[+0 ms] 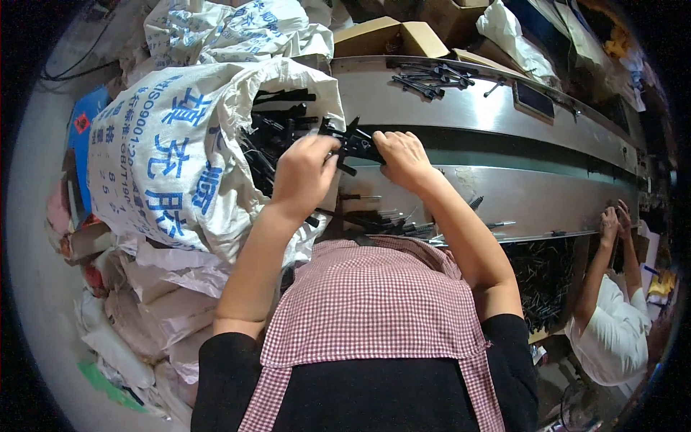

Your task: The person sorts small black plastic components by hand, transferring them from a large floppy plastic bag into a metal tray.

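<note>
Both my hands are at the mouth of a large white woven sack with blue print. Inside it lie many long black plastic parts. My right hand is closed around one end of a bunch of black plastic parts, held just right of the sack's opening over the metal table. At the other end, my left hand is slightly blurred, its fingers curled against the bunch. Whether it grips a part is hidden.
A metal conveyor table with a dark green belt runs off to the right. Black parts lie on its far ledge, near a dark phone-like slab. Thin rods and tools lie on the near ledge. A co-worker stands far right.
</note>
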The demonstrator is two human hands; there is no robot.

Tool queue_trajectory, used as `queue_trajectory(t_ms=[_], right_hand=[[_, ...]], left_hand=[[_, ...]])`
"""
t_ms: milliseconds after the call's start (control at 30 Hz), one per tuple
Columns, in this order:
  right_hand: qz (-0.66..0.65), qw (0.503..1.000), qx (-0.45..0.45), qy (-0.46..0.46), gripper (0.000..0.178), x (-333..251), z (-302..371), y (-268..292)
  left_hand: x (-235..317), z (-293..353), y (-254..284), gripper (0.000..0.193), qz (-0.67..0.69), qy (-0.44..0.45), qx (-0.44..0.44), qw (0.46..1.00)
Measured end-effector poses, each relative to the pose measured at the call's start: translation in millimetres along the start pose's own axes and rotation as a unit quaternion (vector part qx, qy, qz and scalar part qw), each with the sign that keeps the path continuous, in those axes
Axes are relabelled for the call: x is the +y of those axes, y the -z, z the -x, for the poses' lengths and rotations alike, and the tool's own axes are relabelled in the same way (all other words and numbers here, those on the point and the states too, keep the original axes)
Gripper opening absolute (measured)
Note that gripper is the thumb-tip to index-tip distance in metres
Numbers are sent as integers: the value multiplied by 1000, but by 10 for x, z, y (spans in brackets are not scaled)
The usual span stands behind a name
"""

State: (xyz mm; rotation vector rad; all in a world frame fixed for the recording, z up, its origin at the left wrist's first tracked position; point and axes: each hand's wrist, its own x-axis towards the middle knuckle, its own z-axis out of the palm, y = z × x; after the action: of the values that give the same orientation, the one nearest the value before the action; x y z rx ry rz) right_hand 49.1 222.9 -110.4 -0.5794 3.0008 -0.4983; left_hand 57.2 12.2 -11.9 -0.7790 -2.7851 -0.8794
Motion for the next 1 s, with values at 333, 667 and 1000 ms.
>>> queue_trajectory(t_ms=[333,667,1000], right_hand=[[-98,994,31,31,37,119,138,218],[-212,976,-1,45,47,-128,-11,290],[-170,980,-37,95,31,196,376,139]], left_hand=[[113,-772,7,19,56,-24,44,997],[-12,-913,115,11,140,55,69,986],[-108,-925,66,10,172,97,31,980]])
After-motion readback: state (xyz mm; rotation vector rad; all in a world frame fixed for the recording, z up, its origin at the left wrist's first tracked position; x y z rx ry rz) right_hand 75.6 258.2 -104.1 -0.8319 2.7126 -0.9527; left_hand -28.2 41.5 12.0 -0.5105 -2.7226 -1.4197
